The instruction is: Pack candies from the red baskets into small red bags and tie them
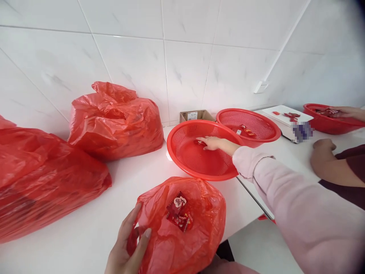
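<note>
My left hand (128, 238) grips the rim of a red plastic bag (211, 213) near the counter's front edge, thumb on one side and fingers on the other. The bag's mouth gapes upward, showing a few dark red snack packets (179, 211) inside. My right hand (211, 143) reaches into a red perforated basket (196, 163) just beyond the bag. Its fingertips close on a small packet (200, 142), partly covered by the fingers. Bare red basket floor surrounds that hand.
Two bulging red bags (119, 121) stand at left. Behind the basket are a cardboard box (195, 115) and a second red basket (265, 125) with packets. Farther right, a white scale (281, 114) holds packets. Another person's hand (346, 112) is at a third basket (322, 123).
</note>
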`<state>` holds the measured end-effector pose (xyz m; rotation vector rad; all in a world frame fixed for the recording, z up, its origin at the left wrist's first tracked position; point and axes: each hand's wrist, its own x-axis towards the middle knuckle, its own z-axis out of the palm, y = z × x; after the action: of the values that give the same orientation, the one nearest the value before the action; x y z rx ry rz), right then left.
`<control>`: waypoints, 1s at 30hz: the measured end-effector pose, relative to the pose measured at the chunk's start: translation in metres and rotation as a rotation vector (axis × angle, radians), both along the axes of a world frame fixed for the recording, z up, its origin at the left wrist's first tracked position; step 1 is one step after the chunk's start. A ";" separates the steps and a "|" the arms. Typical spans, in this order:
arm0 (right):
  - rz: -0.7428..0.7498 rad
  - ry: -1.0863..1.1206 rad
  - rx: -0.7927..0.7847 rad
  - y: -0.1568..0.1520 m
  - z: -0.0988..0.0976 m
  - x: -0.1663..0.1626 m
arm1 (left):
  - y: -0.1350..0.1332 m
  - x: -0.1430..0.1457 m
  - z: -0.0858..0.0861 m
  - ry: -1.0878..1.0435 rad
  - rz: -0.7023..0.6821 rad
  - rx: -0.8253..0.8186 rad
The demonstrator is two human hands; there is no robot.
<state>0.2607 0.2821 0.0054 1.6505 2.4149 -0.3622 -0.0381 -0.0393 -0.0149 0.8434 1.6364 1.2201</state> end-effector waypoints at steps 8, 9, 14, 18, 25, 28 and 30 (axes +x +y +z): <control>-0.014 0.297 -0.144 -0.002 0.022 0.006 | 0.002 0.000 -0.002 0.046 -0.031 0.044; -0.001 0.363 -0.156 -0.009 0.030 0.006 | 0.002 -0.001 -0.003 0.043 -0.025 0.052; 0.046 0.757 -0.338 -0.069 0.066 -0.010 | 0.002 -0.001 -0.002 -0.003 -0.024 0.058; 0.040 1.053 -0.619 -0.134 0.078 -0.039 | 0.004 -0.004 -0.007 -0.009 -0.100 0.060; 0.289 0.783 -0.675 -0.184 0.058 -0.077 | 0.001 -0.004 -0.021 -0.095 -0.097 0.144; 0.395 0.596 -0.620 -0.179 0.048 -0.089 | -0.003 -0.005 -0.023 -0.081 -0.108 0.160; 0.401 0.514 -0.580 -0.174 0.043 -0.093 | -0.005 -0.004 -0.023 -0.071 -0.095 0.165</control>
<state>0.1674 0.1082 0.0482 0.8720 2.5267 -1.3871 -0.0422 -0.0447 -0.0376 0.9584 1.4376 1.3162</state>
